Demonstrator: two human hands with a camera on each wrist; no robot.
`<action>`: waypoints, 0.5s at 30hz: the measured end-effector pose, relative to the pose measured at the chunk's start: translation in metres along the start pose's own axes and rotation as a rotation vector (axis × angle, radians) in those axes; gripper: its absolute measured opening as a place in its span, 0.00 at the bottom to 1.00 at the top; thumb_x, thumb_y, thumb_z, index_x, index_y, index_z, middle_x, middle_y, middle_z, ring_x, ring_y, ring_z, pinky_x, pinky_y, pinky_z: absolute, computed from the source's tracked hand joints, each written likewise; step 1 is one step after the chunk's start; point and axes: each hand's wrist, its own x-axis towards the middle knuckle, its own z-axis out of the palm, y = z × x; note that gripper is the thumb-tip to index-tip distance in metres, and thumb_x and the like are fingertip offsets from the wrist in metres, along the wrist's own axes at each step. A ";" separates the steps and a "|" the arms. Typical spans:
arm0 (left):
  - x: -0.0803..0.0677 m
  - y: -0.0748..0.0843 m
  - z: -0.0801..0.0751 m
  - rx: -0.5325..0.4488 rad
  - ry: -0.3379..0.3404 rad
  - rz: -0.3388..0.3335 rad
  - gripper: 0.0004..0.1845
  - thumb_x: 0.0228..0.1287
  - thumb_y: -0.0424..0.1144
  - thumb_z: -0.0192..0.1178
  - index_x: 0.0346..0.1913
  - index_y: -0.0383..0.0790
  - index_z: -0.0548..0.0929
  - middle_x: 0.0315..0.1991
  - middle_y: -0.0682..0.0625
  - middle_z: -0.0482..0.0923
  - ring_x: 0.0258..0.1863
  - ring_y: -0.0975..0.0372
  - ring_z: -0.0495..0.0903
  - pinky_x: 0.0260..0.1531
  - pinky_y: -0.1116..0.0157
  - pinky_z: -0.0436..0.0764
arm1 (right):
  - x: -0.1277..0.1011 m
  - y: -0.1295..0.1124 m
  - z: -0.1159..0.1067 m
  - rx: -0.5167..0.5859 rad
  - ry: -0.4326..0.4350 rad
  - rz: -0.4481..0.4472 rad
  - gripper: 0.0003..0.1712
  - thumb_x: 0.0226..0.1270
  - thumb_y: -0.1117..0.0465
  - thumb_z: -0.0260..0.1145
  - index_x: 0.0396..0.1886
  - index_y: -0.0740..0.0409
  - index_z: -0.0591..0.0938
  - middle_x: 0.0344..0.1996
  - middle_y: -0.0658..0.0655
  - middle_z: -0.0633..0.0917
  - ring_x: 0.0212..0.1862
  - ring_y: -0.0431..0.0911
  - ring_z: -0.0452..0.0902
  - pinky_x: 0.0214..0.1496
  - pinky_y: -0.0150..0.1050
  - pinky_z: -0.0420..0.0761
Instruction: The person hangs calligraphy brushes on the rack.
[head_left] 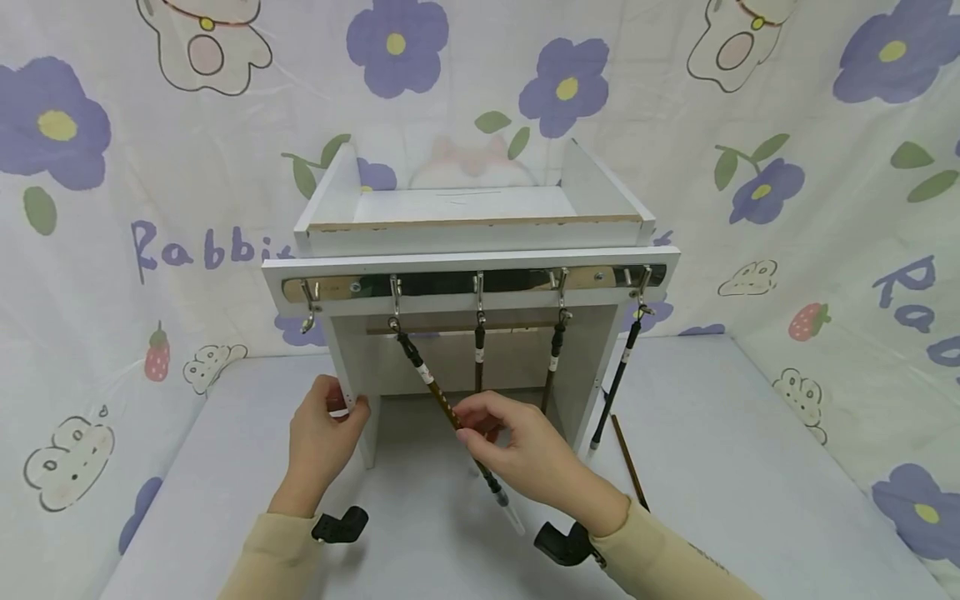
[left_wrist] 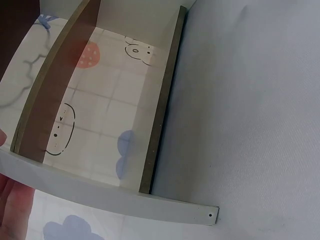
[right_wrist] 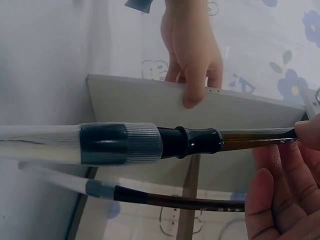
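Beige cloth sleeves lead to right fingers pinching a brown, clear-capped brush (best steadied lightly, silver hook above them) and left fingers gripping a white panel.

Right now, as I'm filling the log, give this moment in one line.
left grip: holds stand | right grip: pinches brush | brush: tilted, top at hook

1. White tabletop: spreads flat and smooth underneath.
2. Directly on it, near the middle: white shelf unit, standing upright on its side panels.
3. Also on it, right of that: thin brown rod, lying aslant.
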 end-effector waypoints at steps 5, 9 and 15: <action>-0.001 0.001 0.001 -0.003 0.002 -0.001 0.10 0.63 0.41 0.61 0.42 0.42 0.74 0.39 0.48 0.79 0.41 0.57 0.81 0.38 0.56 0.83 | -0.001 0.001 -0.001 0.007 -0.005 0.014 0.11 0.69 0.59 0.64 0.50 0.49 0.80 0.36 0.43 0.83 0.38 0.39 0.78 0.39 0.35 0.79; -0.001 0.001 0.001 -0.006 -0.002 -0.008 0.10 0.63 0.42 0.61 0.43 0.42 0.74 0.40 0.48 0.79 0.41 0.57 0.82 0.38 0.56 0.83 | -0.002 0.002 -0.002 0.005 -0.017 0.041 0.11 0.69 0.59 0.64 0.50 0.48 0.80 0.36 0.42 0.83 0.38 0.39 0.77 0.39 0.35 0.79; -0.001 0.000 0.002 -0.003 0.001 -0.018 0.10 0.64 0.43 0.60 0.43 0.43 0.73 0.40 0.48 0.79 0.41 0.56 0.82 0.38 0.55 0.83 | -0.005 0.003 -0.002 0.018 -0.017 0.050 0.11 0.69 0.59 0.64 0.50 0.47 0.80 0.36 0.42 0.83 0.38 0.38 0.78 0.39 0.35 0.79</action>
